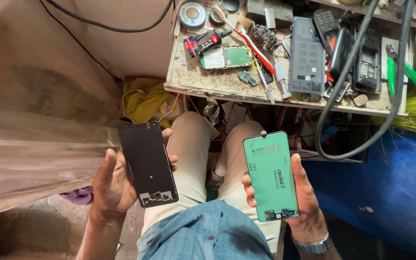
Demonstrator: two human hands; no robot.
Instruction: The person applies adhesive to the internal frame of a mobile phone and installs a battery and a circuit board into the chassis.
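My left hand [114, 180] holds a black phone frame [147, 162] with its inside facing up and small parts showing at its lower end. A phone display panel with a green film on its back [271, 174] rests in my right hand [304, 195], fingers wrapped along both its edges. Both are held above my lap, over beige trousers [193, 159], roughly level and a hand's width apart.
A dirty workbench [203, 82] beyond my knees carries a green circuit board [227, 58], a red-handled toothbrush [253, 45], a grey phone housing [307, 55], black phone shells [367, 62] and green-handled pliers [391, 72]. A thick grey cable [333, 106] loops down. Clear plastic sheeting [34, 135] hangs left; blue container [386, 183] right.
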